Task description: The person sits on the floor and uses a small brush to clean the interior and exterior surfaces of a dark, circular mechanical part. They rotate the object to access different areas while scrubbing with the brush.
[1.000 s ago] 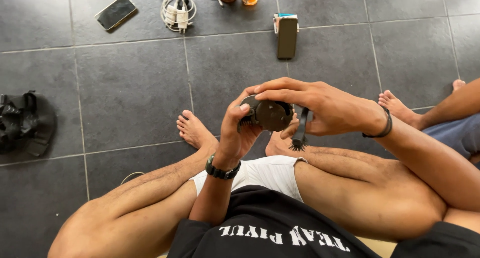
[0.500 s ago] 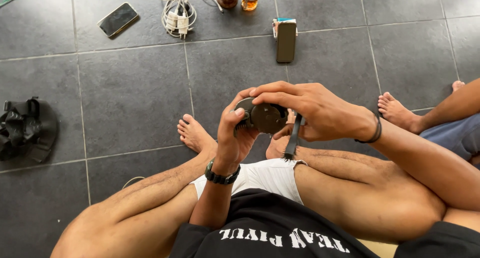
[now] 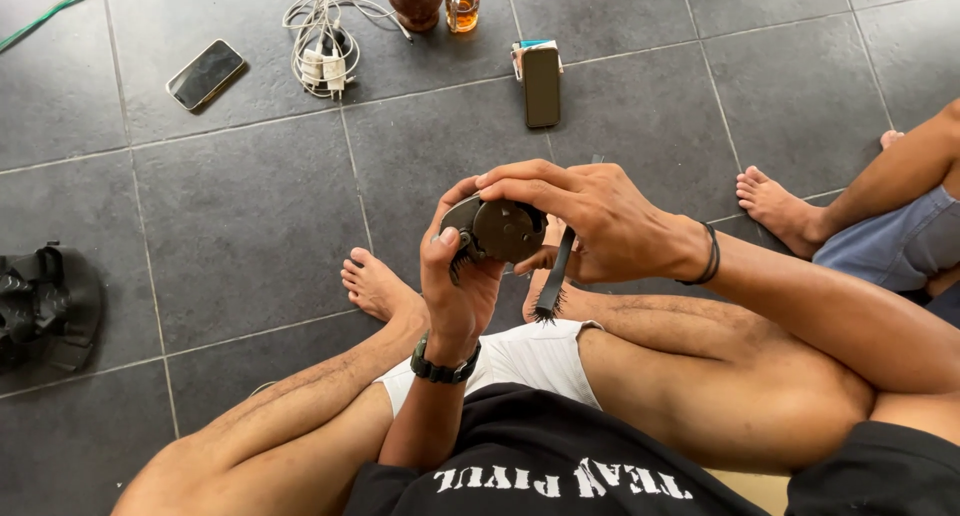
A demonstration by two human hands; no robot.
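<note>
The left hand [image 3: 455, 296] grasps the dark round part [image 3: 500, 231] from below; the right hand [image 3: 590, 221] covers its top, clenching a small brush [image 3: 553, 281] pointing down.

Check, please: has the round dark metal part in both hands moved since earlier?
No; the round dark metal part stays equally near the black phone ahead.

There is only one view, worn on my head and tilted steeply down over my chest and crossed legs. It sits close to my left hand [image 3: 455, 291] and right hand [image 3: 590, 221], which fill the middle of the frame. Beyond them it takes in the grey tiled floor [image 3: 250, 216] ahead of me.
</note>
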